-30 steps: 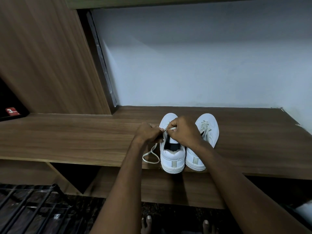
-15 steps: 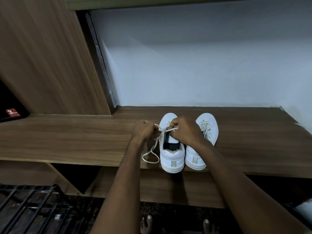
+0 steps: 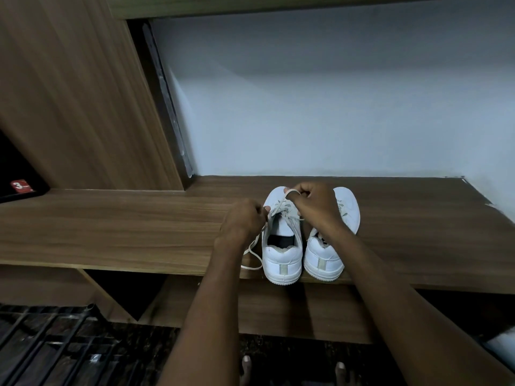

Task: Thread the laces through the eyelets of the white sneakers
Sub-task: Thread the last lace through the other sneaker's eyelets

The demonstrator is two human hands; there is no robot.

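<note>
Both hands curl over the left sneaker (image 3: 282,254) on the bench (image 3: 111,227), the right hand (image 3: 316,204) pinching the lace (image 3: 281,203) taut, the left hand (image 3: 243,218) gripping its other end.

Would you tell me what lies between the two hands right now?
In the head view, the left sneaker's lace spans from the left hand to the right hand.

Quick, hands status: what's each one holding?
Left hand: pinching the lace beside the left sneaker.
Right hand: pinching the same lace, pulled up over the toe.
</note>
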